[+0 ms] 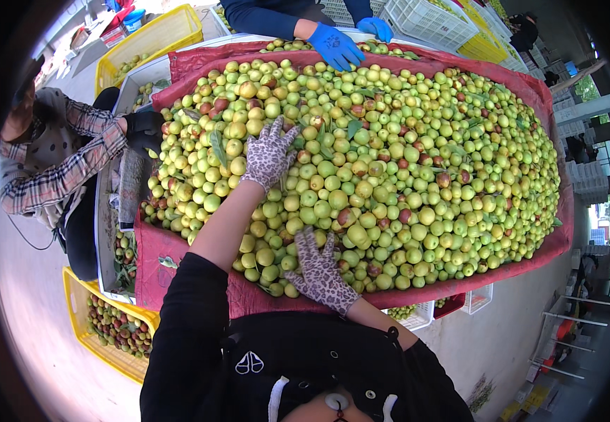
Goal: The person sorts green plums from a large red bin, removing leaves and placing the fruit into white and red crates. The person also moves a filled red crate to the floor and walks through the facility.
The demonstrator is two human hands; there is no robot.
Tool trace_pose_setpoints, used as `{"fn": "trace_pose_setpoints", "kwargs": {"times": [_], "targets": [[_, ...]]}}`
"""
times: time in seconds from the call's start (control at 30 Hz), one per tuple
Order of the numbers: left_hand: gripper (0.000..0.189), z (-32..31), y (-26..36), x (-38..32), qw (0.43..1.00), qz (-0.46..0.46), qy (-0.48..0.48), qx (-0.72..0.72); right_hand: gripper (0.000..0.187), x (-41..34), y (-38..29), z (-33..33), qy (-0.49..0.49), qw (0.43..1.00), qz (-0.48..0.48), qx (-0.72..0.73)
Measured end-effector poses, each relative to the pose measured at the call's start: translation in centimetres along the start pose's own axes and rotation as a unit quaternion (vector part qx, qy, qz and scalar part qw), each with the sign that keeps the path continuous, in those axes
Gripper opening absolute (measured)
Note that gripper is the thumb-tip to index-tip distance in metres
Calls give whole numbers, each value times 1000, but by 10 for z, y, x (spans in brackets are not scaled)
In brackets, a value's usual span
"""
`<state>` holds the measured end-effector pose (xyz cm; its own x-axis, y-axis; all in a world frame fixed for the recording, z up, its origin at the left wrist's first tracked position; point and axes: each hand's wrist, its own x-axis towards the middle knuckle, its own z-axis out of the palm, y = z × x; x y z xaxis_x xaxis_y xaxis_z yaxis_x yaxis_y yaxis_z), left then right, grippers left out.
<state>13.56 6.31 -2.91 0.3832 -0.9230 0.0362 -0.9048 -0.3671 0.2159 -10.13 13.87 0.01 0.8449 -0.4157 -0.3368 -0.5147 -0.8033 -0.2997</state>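
A broad heap of green fresh jujubes (416,174), some with reddish-brown patches, covers the table in front of me. My left hand (269,155), in a leopard-print glove, lies on the left part of the heap with its fingers spread. Nearer my body, my right hand (323,274) in a matching glove rests on the fruit at the front edge, fingers apart. Neither hand is seen gripping a jujube, though the undersides are hidden. A long green leaf (218,149) lies left of my left hand. Red cloth (178,264) lines the table under the heap.
Across the heap, a co-worker's blue-gloved hand (334,46) touches the fruit. Another person's black-gloved hand (144,129) is at the left end. Yellow crates (75,322) stand on the floor at left. White crates (426,24) are stacked behind.
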Motion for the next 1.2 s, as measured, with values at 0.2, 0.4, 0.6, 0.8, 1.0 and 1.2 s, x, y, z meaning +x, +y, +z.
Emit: {"fn": "trace_pose_setpoints", "kwargs": {"times": [0.2, 0.4, 0.6, 0.8, 1.0, 1.2], "targets": [[46, 12, -13, 17, 999, -33, 9, 14, 39, 35, 79, -76, 187, 963, 31, 189], [28, 15, -3, 6, 989, 54, 17, 139, 25, 138, 195, -135, 290, 956, -33, -6], [13, 11, -17, -25, 992, 64, 104, -25, 41, 214, 204, -110, 184, 969, 15, -163], [17, 18, -1, -46, 928, -99, 228, -278, 15, 210, 183, -126, 240, 965, -94, -51], [37, 7, -18, -52, 899, -185, 386, -96, 42, 196, 130, -93, 20, 992, -22, -125], [21, -3, -70, -38, 938, -171, 270, -135, 48, 153, 136, -73, 142, 963, 73, 216]]}}
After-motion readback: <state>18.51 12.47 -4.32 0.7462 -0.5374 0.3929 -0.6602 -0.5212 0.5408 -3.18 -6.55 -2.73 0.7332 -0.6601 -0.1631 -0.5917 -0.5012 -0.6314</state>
